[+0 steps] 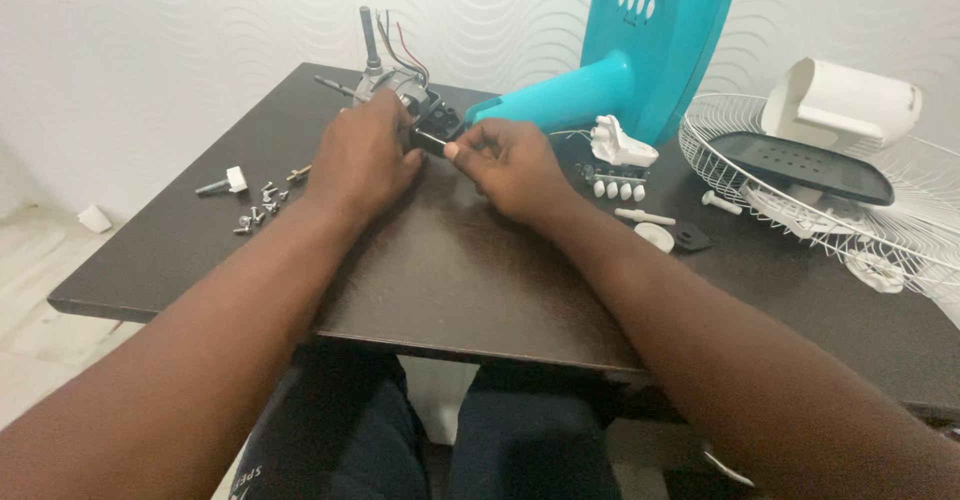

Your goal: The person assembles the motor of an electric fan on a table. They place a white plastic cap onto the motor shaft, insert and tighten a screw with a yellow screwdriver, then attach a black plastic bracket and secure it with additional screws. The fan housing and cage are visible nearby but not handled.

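Both hands meet mid-counter (440, 280), far side. Right hand (515, 165) pinches small black part (432, 140); left hand (362, 155) closed over motor assy (395, 85), grip hidden. Teal fan housing (620, 60) top cut off. Screws (258, 205) near left edge, types unclear.

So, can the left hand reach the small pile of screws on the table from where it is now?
Probably yes: the screws lie just left of the left hand, on bare table, nothing between.

On my dark table (450, 290) lie loose screws (262, 207), a white wire fan guard (900, 230), a white housing (840, 100) and a black oval plate (800, 165).
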